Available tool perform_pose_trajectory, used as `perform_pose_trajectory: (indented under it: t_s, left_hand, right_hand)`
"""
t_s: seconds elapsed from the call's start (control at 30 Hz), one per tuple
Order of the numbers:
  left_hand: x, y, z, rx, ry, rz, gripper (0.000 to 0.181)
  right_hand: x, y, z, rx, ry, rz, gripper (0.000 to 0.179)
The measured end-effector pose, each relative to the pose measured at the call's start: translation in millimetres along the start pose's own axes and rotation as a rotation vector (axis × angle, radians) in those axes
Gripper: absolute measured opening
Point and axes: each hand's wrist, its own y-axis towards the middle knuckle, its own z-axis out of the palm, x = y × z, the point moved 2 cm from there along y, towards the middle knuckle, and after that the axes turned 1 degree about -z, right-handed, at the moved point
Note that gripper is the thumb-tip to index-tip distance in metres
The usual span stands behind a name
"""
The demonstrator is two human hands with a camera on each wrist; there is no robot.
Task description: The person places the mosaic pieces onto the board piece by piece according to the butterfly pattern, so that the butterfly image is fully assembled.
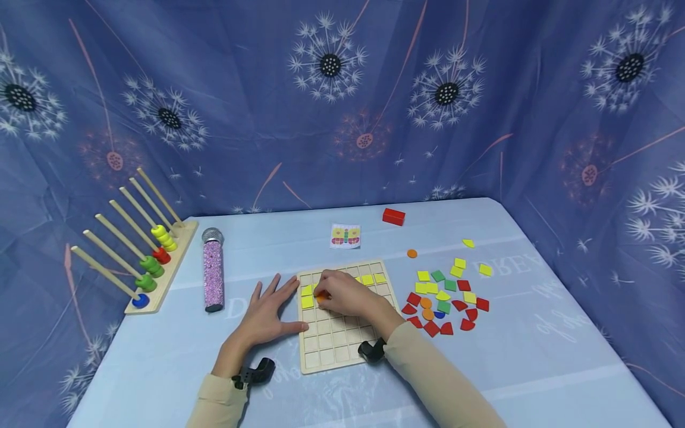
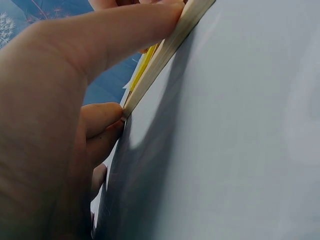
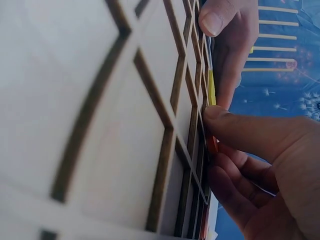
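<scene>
A wooden grid board (image 1: 326, 343) lies on the table, with yellow square tiles (image 1: 307, 302) in cells at its upper left and more yellow tiles (image 1: 367, 279) along its upper row. My right hand (image 1: 345, 292) is over the upper left cells and pinches an orange piece (image 1: 320, 299) between thumb and fingers, right at the grid. In the right wrist view only a sliver of that orange piece (image 3: 213, 145) shows. My left hand (image 1: 266, 321) lies with fingers spread at the board's left side, thumb and index fingertip touching its edge.
Loose red, yellow, green, orange and blue pieces (image 1: 451, 285) lie scattered right of the board. Behind it are a butterfly pattern card (image 1: 345, 236) and a red block (image 1: 393, 217). To the left stand a glittery pink microphone (image 1: 213, 276) and a peg stand (image 1: 184, 238) with coloured beads.
</scene>
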Motion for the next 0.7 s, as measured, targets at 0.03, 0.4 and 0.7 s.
perform_pose_trajectory:
  t_s: [0.03, 0.4, 0.7]
  left_hand:
    - [0.3, -0.1, 0.3, 0.001, 0.0, 0.0, 0.106]
    - [1.8, 0.0, 1.3, -0.003, -0.004, 0.021, 0.105]
    - [1.6, 0.2, 1.5, -0.003, -0.002, 0.02, 0.105]
  right_hand:
    - [0.2, -0.2, 0.1, 0.001, -0.001, 0.004, 0.022]
    - [-2.2, -2.3, -0.7, -0.02, 0.059, 0.005, 0.024]
    - [-26.0, -15.8, -17.4, -0.098, 0.22, 0.033, 0.019]
